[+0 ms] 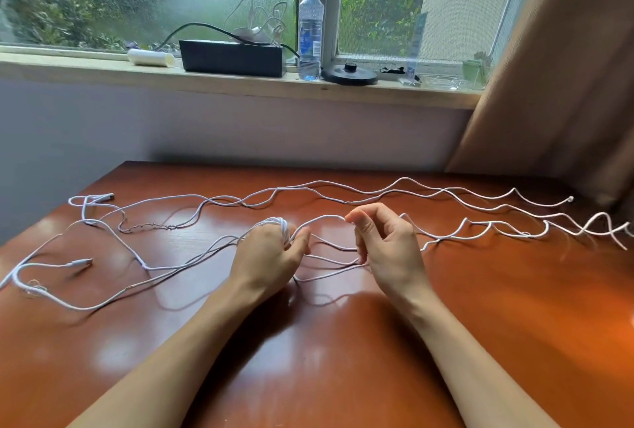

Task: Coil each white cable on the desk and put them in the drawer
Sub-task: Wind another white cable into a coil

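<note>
Several long white cables [387,191] lie stretched in wavy lines across the brown wooden desk [308,342]. My left hand [271,252] is curled round a small coil of white cable [279,223] wound over its fingers. My right hand [384,242] pinches the same cable between thumb and forefinger just to the right, and the strand arcs between the two hands. Loose plug ends lie at the far left [103,197] and near left [82,262]. No drawer is in view.
A windowsill behind the desk holds a black box [233,57] with tangled wires on top, a water bottle [310,33], a white roll [151,57] and a black round disc [350,75]. A brown curtain [566,67] hangs at the right.
</note>
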A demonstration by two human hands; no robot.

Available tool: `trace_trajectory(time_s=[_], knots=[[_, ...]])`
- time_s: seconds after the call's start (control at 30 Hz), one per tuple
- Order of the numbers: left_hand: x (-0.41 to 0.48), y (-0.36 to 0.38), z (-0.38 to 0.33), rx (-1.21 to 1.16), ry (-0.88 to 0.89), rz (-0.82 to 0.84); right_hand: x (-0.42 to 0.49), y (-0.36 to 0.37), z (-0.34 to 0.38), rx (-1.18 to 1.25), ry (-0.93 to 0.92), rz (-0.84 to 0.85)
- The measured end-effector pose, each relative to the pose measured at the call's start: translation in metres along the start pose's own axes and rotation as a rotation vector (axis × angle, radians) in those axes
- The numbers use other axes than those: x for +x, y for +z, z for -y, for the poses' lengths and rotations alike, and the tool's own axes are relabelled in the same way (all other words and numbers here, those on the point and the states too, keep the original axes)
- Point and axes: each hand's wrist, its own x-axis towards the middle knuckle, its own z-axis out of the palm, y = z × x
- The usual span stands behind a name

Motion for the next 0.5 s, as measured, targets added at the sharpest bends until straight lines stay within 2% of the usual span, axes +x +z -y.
trace_trajectory(time_s=[0.1, 0.23, 0.37, 0.5], knots=[[-0.001, -0.002, -0.005, -0.041, -0.005, 0.028, 0.001, 0.001, -0.002, 0.041, 0.02, 0.034], [-0.003, -0.006, -0.011, -0.104, -0.044, 0.07, 0.0, 0.001, -0.003, -0.068, -0.056, 0.043], [-0.006, -0.009, -0.015, -0.197, -0.025, 0.13, 0.0, -0.001, -0.002, -0.154, -0.104, -0.022], [-0.008, -0.009, -0.014, -0.238, 0.038, 0.184, 0.002, -0.004, -0.001, -0.169, -0.08, -0.164]])
